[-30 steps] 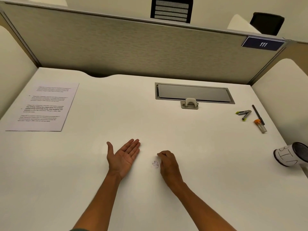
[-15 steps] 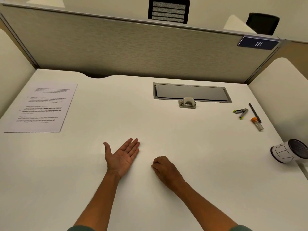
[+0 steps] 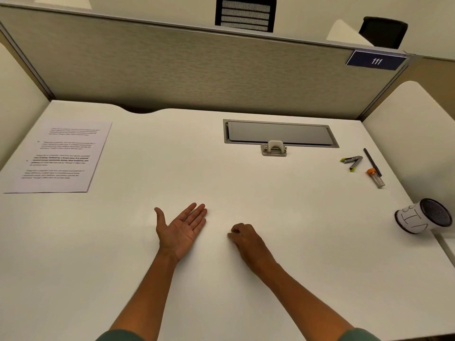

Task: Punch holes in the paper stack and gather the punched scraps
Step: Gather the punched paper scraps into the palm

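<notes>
My left hand (image 3: 181, 228) lies palm up on the white desk (image 3: 307, 242), fingers straight and nothing in it. Just to its right, my right hand (image 3: 246, 239) is knuckles up, its curled fingertips bunched together on the desk over the spot where the small paper scraps lay. The scraps are hidden under those fingers. The printed paper stack (image 3: 59, 156) lies flat at the far left. The beige hole punch (image 3: 274, 148) stands at the back centre, away from both hands.
A grey cable hatch (image 3: 280, 132) is set in the desk behind the punch. At the right lie a small stapler (image 3: 352, 161), a black pen (image 3: 371, 161) and an orange-capped vial (image 3: 375, 177). A white cup (image 3: 423, 216) lies on its side near the right edge.
My right hand slid left over the small white scraps, which showed beside its fingers a second ago and are now covered. The left hand stayed palm up.
</notes>
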Demonstrator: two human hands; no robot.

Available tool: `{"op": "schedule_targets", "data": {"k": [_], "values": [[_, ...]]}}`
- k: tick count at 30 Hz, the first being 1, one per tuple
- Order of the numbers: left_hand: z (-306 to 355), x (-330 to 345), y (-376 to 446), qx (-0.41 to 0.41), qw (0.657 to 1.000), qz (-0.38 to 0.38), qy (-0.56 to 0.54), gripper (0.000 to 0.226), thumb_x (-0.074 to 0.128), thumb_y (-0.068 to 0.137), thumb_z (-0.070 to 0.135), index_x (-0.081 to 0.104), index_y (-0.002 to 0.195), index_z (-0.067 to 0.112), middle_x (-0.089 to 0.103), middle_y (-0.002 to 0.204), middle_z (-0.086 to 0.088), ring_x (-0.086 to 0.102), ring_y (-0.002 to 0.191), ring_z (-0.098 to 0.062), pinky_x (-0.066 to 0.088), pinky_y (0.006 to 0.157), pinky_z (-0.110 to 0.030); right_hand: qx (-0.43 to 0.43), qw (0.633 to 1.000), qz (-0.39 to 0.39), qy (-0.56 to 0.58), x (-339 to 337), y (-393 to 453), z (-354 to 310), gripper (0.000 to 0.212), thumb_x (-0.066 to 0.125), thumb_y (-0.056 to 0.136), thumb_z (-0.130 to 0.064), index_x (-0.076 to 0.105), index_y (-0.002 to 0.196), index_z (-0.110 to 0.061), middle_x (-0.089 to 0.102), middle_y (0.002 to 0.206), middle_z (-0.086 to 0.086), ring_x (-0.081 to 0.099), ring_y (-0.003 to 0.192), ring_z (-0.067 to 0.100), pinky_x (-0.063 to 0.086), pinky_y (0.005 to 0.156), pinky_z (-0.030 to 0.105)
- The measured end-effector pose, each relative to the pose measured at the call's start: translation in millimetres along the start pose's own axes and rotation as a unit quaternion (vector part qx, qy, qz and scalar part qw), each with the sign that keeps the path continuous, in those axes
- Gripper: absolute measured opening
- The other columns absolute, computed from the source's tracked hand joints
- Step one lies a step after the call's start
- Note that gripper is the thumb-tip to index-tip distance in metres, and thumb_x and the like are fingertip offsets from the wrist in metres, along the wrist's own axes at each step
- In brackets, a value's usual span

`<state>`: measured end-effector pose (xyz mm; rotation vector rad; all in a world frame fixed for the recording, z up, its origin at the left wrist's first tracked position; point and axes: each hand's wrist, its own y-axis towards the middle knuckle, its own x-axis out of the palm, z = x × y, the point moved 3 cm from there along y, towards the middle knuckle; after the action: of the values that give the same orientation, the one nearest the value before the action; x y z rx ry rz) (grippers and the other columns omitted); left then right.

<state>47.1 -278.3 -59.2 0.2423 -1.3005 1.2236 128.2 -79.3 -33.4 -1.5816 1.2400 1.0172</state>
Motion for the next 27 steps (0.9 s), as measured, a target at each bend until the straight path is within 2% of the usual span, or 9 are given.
{"op": "schedule_targets", "data": {"k": [3, 6, 10, 14, 17, 19, 21, 24, 27], "values": [[-1.1, -0.6, -1.0, 0.001, 1.0, 0.003, 0.003, 0.114, 0.051, 0.07, 0.087, 0.046, 0.14, -0.003, 0.054, 0.141, -0.026, 0.052, 0.133, -0.038, 0.028, 0.12, -0.049, 0.006, 1.0, -0.004, 0.009, 4.7, -2.6, -5.2, 0.015, 0.043, 0.086, -0.041, 0.054, 0.092, -0.032, 0.053, 0.095, -0.014, 0.056, 0.088, 0.009, 0.047, 0.082, 0.038], [-2.2, -1.4, -2.5, -0.001, 1.0, 0.005, 0.005, 0.113, 0.05, 0.071, 0.087, 0.046, 0.14, -0.003, 0.053, 0.142, -0.026, 0.052, 0.133, -0.038, 0.028, 0.12, -0.049, 0.007, 1.0, 0.005, -0.002, 3.1, -1.5, -11.3, 0.013, 0.04, 0.091, -0.029, 0.052, 0.086, -0.027, 0.053, 0.095, -0.006, 0.054, 0.087, 0.019, 0.046, 0.082, 0.043], [-3.6, -2.2, -4.5, -0.002, 1.0, 0.007, 0.007, 0.113, 0.05, 0.072, 0.086, 0.046, 0.14, -0.003, 0.053, 0.142, -0.026, 0.052, 0.133, -0.038, 0.028, 0.12, -0.049, 0.017, 1.0, -0.015, 0.007, 0.6, 6.9, -16.6, 0.025, 0.035, 0.097, -0.014, 0.056, 0.109, -0.008, 0.054, 0.116, 0.014, 0.05, 0.102, 0.027, 0.041, 0.087, 0.037], [-5.5, -2.5, -6.9, -0.003, 1.0, 0.008, 0.006, 0.112, 0.049, 0.072, 0.087, 0.046, 0.14, -0.003, 0.054, 0.141, -0.026, 0.052, 0.133, -0.038, 0.029, 0.12, -0.049, 0.044, 0.999, -0.021, -0.001, -3.6, 7.1, -15.3, 0.028, 0.042, 0.086, 0.008, 0.057, 0.105, -0.005, 0.054, 0.117, 0.007, 0.049, 0.107, 0.024, 0.045, 0.082, 0.034], [-8.0, -2.5, -9.4, -0.003, 1.0, 0.009, 0.004, 0.112, 0.048, 0.073, 0.087, 0.047, 0.14, -0.003, 0.054, 0.141, -0.026, 0.052, 0.133, -0.038, 0.029, 0.12, -0.048, 0.036, 0.999, -0.001, 0.014, -4.6, 9.9, -15.5, 0.023, 0.043, 0.087, 0.002, 0.061, 0.098, -0.005, 0.058, 0.11, 0.007, 0.051, 0.103, 0.024, 0.044, 0.082, 0.035], [-10.2, -2.6, -11.1, -0.005, 1.0, 0.011, 0.007, 0.112, 0.047, 0.073, 0.087, 0.047, 0.14, -0.003, 0.054, 0.141, -0.026, 0.052, 0.133, -0.037, 0.029, 0.12, -0.048, 0.063, 0.996, 0.014, 0.057, -5.0, 12.3, -12.2, 0.018, 0.047, 0.087, -0.002, 0.064, 0.095, -0.005, 0.061, 0.106, 0.007, 0.054, 0.1, 0.024, 0.044, 0.083, 0.034], [-12.2, -3.0, -12.9, -0.008, 1.0, 0.012, 0.006, 0.112, 0.046, 0.073, 0.087, 0.047, 0.14, -0.003, 0.054, 0.141, -0.025, 0.052, 0.133, -0.037, 0.029, 0.12, -0.048, 0.126, 0.979, 0.051, 0.15, -8.8, 14.1, -7.7, 0.015, 0.056, 0.086, -0.004, 0.068, 0.095, -0.004, 0.065, 0.101, 0.008, 0.059, 0.096, 0.022, 0.045, 0.083, 0.027], [-14.5, -3.4, -15.0, -0.012, 1.0, 0.011, 0.002, 0.112, 0.047, 0.072, 0.087, 0.047, 0.14, -0.003, 0.054, 0.141, -0.025, 0.052, 0.133, -0.038, 0.029, 0.12, -0.048, 0.214, 0.933, 0.104, 0.271, -17.1, 15.8, -3.6, 0.013, 0.068, 0.08, -0.003, 0.075, 0.09, -0.007, 0.072, 0.095, 0.005, 0.063, 0.083, 0.012, 0.048, 0.077, 0.017], [-17.5, 0.4, -15.5, -0.019, 1.0, 0.004, -0.003, 0.114, 0.05, 0.071, 0.087, 0.046, 0.141, -0.003, 0.053, 0.142, -0.026, 0.051, 0.133, -0.038, 0.03, 0.119, -0.047, 0.264, 0.879, 0.115, 0.381, -24.7, 18.8, -7.9, 0.014, 0.072, 0.078, -0.007, 0.078, 0.088, -0.014, 0.075, 0.089, -0.004, 0.068, 0.08, 0.006, 0.058, 0.081, 0.025]]}}
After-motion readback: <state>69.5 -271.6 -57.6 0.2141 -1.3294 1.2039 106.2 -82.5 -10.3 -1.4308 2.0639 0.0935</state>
